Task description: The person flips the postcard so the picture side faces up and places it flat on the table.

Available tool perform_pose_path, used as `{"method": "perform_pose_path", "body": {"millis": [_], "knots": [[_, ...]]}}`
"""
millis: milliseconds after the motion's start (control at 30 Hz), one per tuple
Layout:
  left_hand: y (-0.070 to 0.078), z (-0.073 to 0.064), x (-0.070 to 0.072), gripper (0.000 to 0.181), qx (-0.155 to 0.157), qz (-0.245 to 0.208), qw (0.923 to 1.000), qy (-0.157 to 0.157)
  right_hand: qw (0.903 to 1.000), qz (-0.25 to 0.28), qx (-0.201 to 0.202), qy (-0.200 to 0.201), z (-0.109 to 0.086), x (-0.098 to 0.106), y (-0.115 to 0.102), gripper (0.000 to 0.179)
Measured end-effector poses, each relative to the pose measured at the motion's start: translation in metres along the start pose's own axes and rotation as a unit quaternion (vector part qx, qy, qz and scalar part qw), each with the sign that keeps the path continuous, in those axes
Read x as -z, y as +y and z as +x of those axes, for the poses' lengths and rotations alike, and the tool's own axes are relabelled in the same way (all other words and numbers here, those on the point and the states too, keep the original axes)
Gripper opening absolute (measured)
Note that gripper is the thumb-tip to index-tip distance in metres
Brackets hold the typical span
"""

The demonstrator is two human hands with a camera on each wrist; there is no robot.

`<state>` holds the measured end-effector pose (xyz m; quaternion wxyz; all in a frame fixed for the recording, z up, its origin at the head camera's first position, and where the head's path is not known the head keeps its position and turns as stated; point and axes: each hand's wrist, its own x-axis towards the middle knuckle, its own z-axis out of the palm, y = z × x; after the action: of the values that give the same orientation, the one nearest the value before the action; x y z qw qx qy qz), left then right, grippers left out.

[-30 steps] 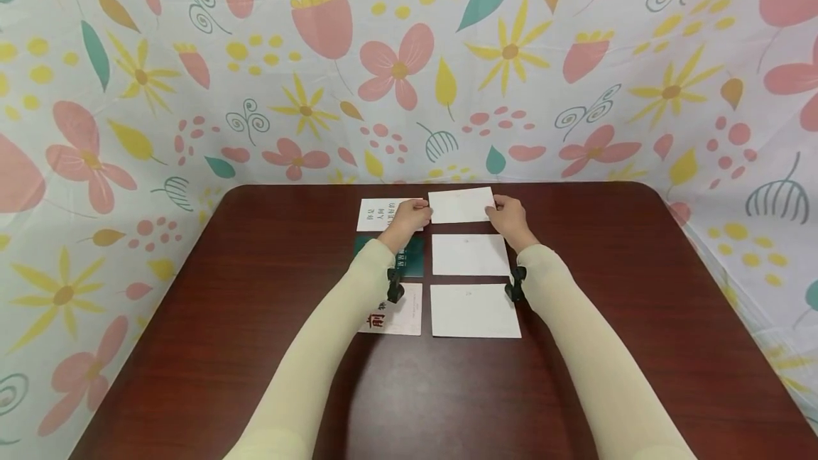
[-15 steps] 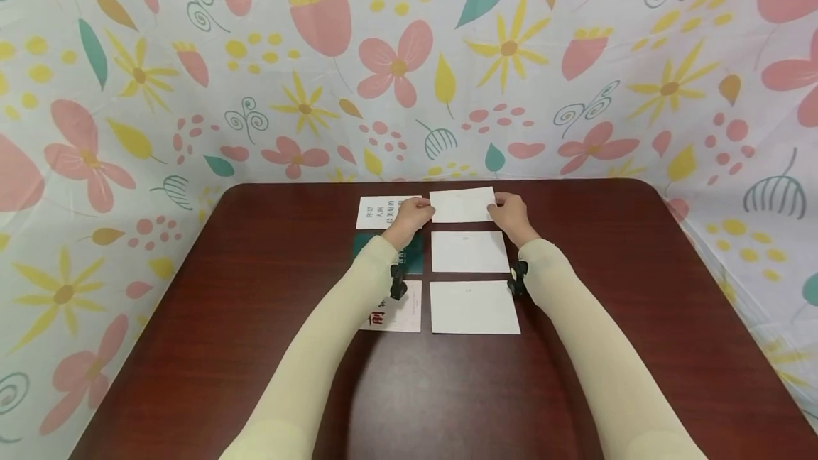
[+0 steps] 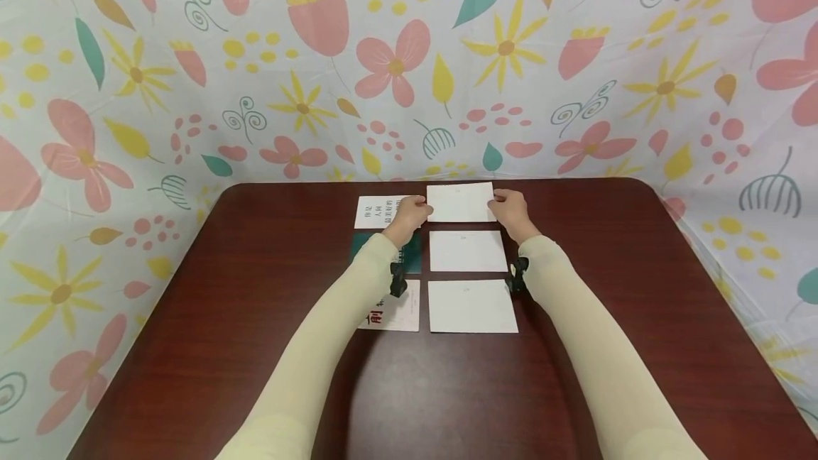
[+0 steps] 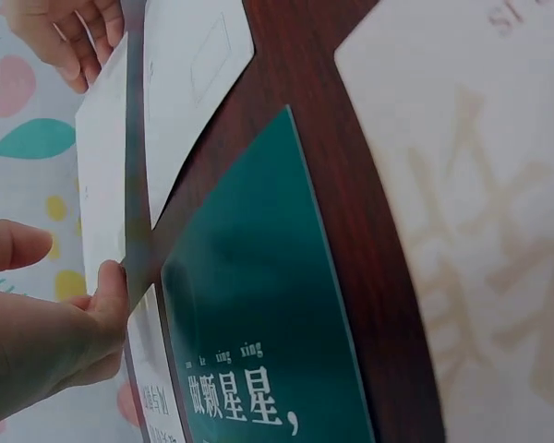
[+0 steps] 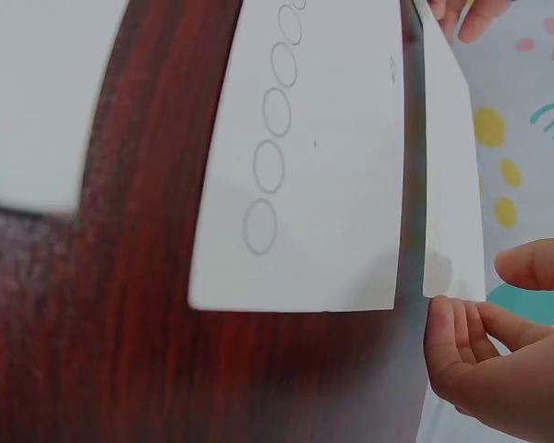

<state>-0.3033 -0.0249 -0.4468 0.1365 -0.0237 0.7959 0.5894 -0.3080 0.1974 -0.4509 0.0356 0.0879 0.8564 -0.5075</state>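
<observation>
**Far white card square between two hands, just beyond the middle white card!**

We start on the left: a lettered white card lies beyond and left of our middle white card, a green card lies directly to its left, and a pale card with red writing lies nearer and left. The left sleeve crosses in front of the last two, so we'd want that forearm kept high and off them.

Next the left hand, beyond and left of our landmark: fingers against the far white card's left end, thumb standing apart, so no pinch here.

Between the hands, there's the far white card itself, a strip of table separating it from the middle one. Left edges run nearly in line, lovely; we can't tell whether it lies wholly flat. Small, even nudges from both ends look the best way to true it, and we'd watch that strip stay parallel. On the near side of our landmark, the near white card gives a second edge to sight along.

And on the right, the right hand, beyond and right of the middle white card: fingertips at the other end, thumb clear again. Press too hard, we reckon, and the card could bow or skid.
</observation>
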Motion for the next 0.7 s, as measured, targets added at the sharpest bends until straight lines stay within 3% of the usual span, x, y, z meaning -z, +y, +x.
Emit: {"method": "perform_pose_path", "body": {"millis": [133, 400, 700], "knots": [[0.0010, -0.0004, 0.0003, 0.050, 0.000, -0.016, 0.9998, 0.008, 0.9997, 0.019, -0.012, 0.009, -0.0005, 0.0002, 0.0003, 0.049], [0.0009, -0.0004, 0.0031, 0.038, -0.017, -0.037, 0.9980, 0.048, 0.9933, 0.115, -0.014, 0.002, -0.0022, 0.0028, 0.0012, 0.041], [0.0021, -0.0030, 0.0066, 0.028, -0.029, -0.047, 0.9948, 0.085, 0.9946, 0.104, 0.000, 0.002, -0.0009, 0.0058, 0.0003, 0.035]]}}
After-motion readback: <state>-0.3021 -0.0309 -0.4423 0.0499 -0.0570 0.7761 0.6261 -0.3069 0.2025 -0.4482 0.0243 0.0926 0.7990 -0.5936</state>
